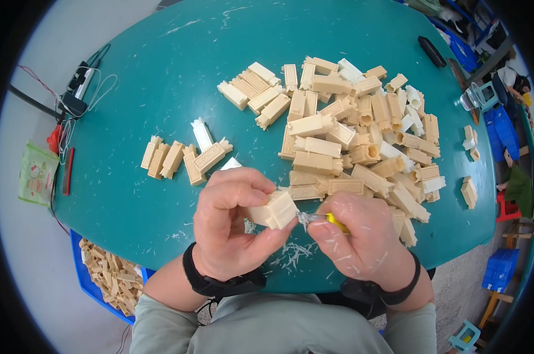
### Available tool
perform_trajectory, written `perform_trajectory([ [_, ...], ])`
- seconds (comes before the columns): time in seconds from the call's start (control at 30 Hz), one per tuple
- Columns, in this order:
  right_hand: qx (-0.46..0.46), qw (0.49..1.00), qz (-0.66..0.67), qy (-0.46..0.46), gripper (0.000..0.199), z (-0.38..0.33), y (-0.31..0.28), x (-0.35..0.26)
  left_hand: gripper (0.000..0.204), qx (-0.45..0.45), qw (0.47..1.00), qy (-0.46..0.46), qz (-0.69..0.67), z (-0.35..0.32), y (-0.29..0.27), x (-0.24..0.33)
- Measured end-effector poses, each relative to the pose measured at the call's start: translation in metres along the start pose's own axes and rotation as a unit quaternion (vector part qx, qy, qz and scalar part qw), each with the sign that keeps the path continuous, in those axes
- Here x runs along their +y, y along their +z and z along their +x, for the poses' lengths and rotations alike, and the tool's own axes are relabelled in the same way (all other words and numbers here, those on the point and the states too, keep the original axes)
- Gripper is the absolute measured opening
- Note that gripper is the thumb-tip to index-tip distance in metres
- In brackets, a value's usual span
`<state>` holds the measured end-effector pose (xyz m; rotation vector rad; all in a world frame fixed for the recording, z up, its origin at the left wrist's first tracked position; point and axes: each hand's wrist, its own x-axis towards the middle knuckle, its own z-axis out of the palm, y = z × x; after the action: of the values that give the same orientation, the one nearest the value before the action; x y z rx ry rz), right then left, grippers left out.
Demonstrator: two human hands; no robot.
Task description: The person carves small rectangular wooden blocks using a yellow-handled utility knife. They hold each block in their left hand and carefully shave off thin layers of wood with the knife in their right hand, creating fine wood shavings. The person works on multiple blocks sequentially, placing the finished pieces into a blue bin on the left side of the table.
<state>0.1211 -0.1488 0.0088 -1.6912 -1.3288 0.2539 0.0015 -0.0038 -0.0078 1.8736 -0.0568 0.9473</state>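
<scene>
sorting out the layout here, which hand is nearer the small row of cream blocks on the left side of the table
Left. The left hand lies just below and right of the small row of cream blocks; the right hand, holding a yellow-handled tool, is farther right, below the big pile.

Left hand (231, 227) gripped a cream plastic block (274, 210). Right hand (355, 239) held a yellow-handled blade (321, 219) against its end. Shavings (290, 255) lay beneath on the teal table (143, 200); a pile of blocks (361, 135) sat beyond.

We see a round teal bench (160, 76) with a black marker (432, 51) near its far edge, tangled cables (78, 88) at its left, and a blue crate (110, 283) of cream pieces on the floor below.
</scene>
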Motion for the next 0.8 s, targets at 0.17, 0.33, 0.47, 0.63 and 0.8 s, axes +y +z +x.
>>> perform_trajectory([
  [0.17, -0.002, 1.0, -0.001, -0.015, 0.026, 0.0002, -0.0003, 0.0018, 0.046, -0.019, 1.0, -0.009, -0.016, 0.0011, -0.0027, 0.0011],
  [0.33, -0.001, 0.999, -0.018, -0.026, 0.026, 0.0011, -0.001, 0.0027, 0.043, -0.023, 0.999, -0.014, -0.028, 0.0012, -0.0025, 0.0006],
  [0.47, -0.003, 1.0, -0.019, -0.023, 0.026, 0.0006, -0.0009, 0.0046, 0.043, -0.038, 0.999, -0.015, -0.023, 0.0014, -0.0042, 0.0001],
  [0.63, 0.007, 1.0, -0.018, -0.024, 0.026, 0.0009, -0.0018, 0.005, 0.042, -0.05, 0.997, -0.03, -0.044, 0.001, -0.0034, -0.0004],
  [0.8, 0.015, 0.999, -0.038, -0.005, 0.027, 0.0017, -0.0041, 0.0065, 0.036, -0.076, 0.996, -0.022, -0.038, 0.0027, -0.0002, 0.0007],
])
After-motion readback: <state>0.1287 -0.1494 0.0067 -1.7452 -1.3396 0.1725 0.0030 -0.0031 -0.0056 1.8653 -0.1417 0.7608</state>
